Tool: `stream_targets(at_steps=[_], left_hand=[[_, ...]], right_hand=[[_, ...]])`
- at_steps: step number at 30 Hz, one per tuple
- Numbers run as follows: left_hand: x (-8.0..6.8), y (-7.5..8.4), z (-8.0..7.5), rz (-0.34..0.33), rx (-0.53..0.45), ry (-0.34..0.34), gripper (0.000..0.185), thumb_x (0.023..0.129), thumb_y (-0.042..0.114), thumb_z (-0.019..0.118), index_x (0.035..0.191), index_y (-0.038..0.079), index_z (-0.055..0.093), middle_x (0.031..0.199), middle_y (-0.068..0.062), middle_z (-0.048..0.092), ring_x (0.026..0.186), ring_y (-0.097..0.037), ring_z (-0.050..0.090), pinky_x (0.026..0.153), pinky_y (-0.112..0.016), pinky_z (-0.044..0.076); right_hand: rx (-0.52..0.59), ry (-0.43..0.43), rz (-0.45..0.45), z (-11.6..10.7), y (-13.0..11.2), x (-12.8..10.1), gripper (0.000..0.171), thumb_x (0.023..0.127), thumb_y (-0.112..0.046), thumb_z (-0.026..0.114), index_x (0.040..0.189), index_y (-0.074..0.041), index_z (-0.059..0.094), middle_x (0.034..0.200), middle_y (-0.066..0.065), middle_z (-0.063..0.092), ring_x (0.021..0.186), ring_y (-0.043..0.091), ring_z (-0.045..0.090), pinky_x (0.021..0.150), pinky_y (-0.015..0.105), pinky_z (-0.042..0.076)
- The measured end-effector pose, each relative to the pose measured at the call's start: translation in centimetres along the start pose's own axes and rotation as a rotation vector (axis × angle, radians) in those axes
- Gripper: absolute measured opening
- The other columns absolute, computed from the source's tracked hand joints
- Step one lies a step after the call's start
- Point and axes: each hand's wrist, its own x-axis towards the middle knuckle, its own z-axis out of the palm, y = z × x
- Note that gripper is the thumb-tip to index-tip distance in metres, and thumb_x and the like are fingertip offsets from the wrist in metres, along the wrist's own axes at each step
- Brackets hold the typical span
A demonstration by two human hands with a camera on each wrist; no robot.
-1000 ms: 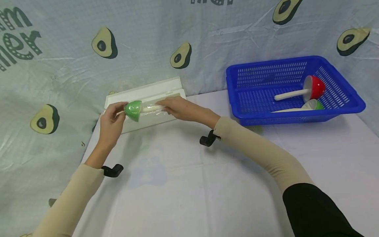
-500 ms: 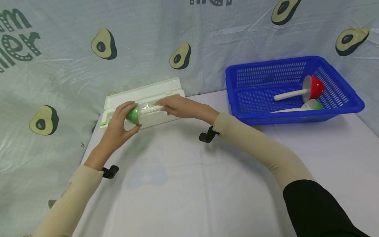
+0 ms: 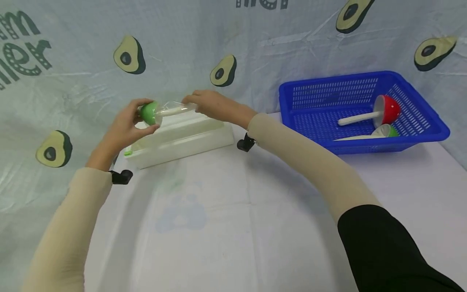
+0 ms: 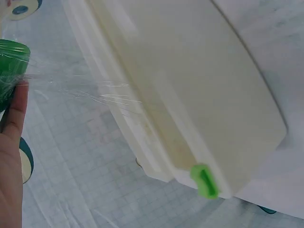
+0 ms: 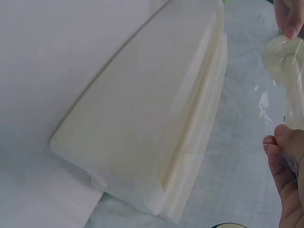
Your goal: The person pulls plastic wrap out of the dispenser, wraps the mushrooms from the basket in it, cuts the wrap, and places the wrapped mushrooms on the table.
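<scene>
A ladle with a green bowl and a pale straight handle is held level above the back of the table, with clear plastic film around it. My left hand grips the bowl between thumb and fingers. At the handle's end, my right hand pinches the handle and film. Just below both hands stands a long white cling film dispenser with a small green slider at its left end. In the left wrist view, film stretches from the bowl toward the dispenser.
To the right stands a blue perforated basket. Inside lie a red ladle with white dots and another green ladle. An avocado-print sheet hangs behind the white-covered table.
Both hands have raised the ladle up and back, slightly left, from in front of the dispenser. More of the dispenser's front face shows now. The basket has stayed put.
</scene>
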Motion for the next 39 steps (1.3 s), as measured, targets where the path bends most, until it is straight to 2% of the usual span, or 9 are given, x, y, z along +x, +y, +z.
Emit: stream_targets(at_steps=[2, 7, 10, 14, 16, 19, 23, 31, 39], left_hand=[[0.8, 0.0, -0.5, -0.014, -0.008, -0.007, 0.072, 0.085, 0.000, 0.078, 0.148, 0.002, 0.044, 0.137, -0.021, 0.052, 0.100, 0.009, 0.051, 0.088, -0.005, 0.044], [2.7, 1.1, -2.1, -0.014, -0.003, 0.023, 0.067, 0.088, 0.003, 0.077, 0.149, 0.006, 0.048, 0.134, -0.022, 0.056, 0.092, 0.013, 0.053, 0.082, -0.005, 0.044], [3.6, 1.8, -3.3, -0.015, 0.011, 0.046, 0.066, 0.089, 0.005, 0.076, 0.149, 0.009, 0.050, 0.135, -0.020, 0.056, 0.091, 0.010, 0.054, 0.082, -0.007, 0.044], [4.0, 2.9, -4.8, -0.063, 0.034, 0.064, 0.062, 0.092, 0.014, 0.074, 0.150, 0.015, 0.051, 0.127, -0.008, 0.057, 0.090, 0.003, 0.054, 0.078, -0.009, 0.043], [4.0, 3.4, -5.4, -0.084, 0.041, 0.074, 0.061, 0.094, 0.019, 0.073, 0.150, 0.017, 0.051, 0.120, -0.002, 0.057, 0.088, 0.002, 0.054, 0.074, -0.010, 0.043], [4.2, 3.9, -6.2, -0.093, 0.032, 0.085, 0.062, 0.095, 0.020, 0.072, 0.152, 0.018, 0.049, 0.125, -0.004, 0.057, 0.088, 0.003, 0.055, 0.073, -0.009, 0.042], [4.5, 4.1, -6.9, -0.085, 0.044, 0.105, 0.065, 0.093, 0.018, 0.073, 0.153, 0.022, 0.046, 0.145, -0.012, 0.051, 0.092, 0.003, 0.054, 0.078, -0.009, 0.041], [4.8, 5.2, -8.8, -0.036, 0.049, 0.138, 0.069, 0.090, 0.010, 0.076, 0.151, 0.027, 0.048, 0.146, -0.005, 0.052, 0.102, 0.005, 0.055, 0.098, -0.013, 0.044], [4.2, 6.2, -10.8, -0.080, 0.051, 0.158, 0.072, 0.090, 0.005, 0.074, 0.153, 0.027, 0.045, 0.154, 0.000, 0.045, 0.126, -0.007, 0.055, 0.114, -0.024, 0.038]], right_hand=[[-0.003, 0.003, 0.009, -0.4, 0.4, 0.4, 0.046, 0.099, -0.002, 0.064, 0.144, -0.011, 0.056, 0.129, 0.009, 0.064, 0.118, 0.023, 0.062, 0.099, 0.027, 0.049], [-0.003, 0.035, 0.010, -2.2, 0.6, 0.9, 0.048, 0.099, 0.001, 0.062, 0.145, -0.010, 0.056, 0.129, 0.012, 0.063, 0.118, 0.026, 0.062, 0.098, 0.029, 0.051], [-0.020, 0.049, -0.022, -3.6, 0.4, 1.2, 0.048, 0.101, 0.003, 0.057, 0.147, -0.009, 0.054, 0.126, 0.014, 0.063, 0.104, 0.025, 0.062, 0.089, 0.028, 0.050], [-0.041, 0.088, -0.087, -5.3, 0.1, 1.5, 0.048, 0.100, 0.004, 0.052, 0.146, -0.008, 0.056, 0.118, 0.015, 0.065, 0.084, 0.022, 0.049, 0.076, 0.029, 0.041], [-0.054, 0.112, -0.110, -6.0, 0.0, 1.7, 0.047, 0.100, 0.004, 0.052, 0.145, -0.009, 0.056, 0.116, 0.015, 0.066, 0.083, 0.020, 0.046, 0.075, 0.028, 0.039], [-0.071, 0.147, -0.137, -6.7, -0.2, 1.9, 0.046, 0.100, 0.003, 0.053, 0.145, -0.008, 0.056, 0.115, 0.015, 0.066, 0.084, 0.021, 0.048, 0.077, 0.029, 0.042], [-0.106, 0.161, -0.148, -7.4, -0.6, 2.1, 0.046, 0.102, 0.000, 0.056, 0.147, -0.011, 0.054, 0.117, 0.014, 0.066, 0.089, 0.023, 0.055, 0.082, 0.030, 0.047], [-0.135, 0.154, -0.122, -9.6, -1.6, 2.9, 0.044, 0.104, -0.001, 0.054, 0.144, -0.017, 0.058, 0.128, 0.011, 0.065, 0.109, 0.024, 0.061, 0.097, 0.030, 0.048], [-0.245, 0.137, -0.104, -11.6, -3.3, 4.2, 0.047, 0.103, -0.007, 0.058, 0.147, -0.024, 0.056, 0.134, 0.007, 0.064, 0.124, 0.021, 0.059, 0.107, 0.024, 0.044]])
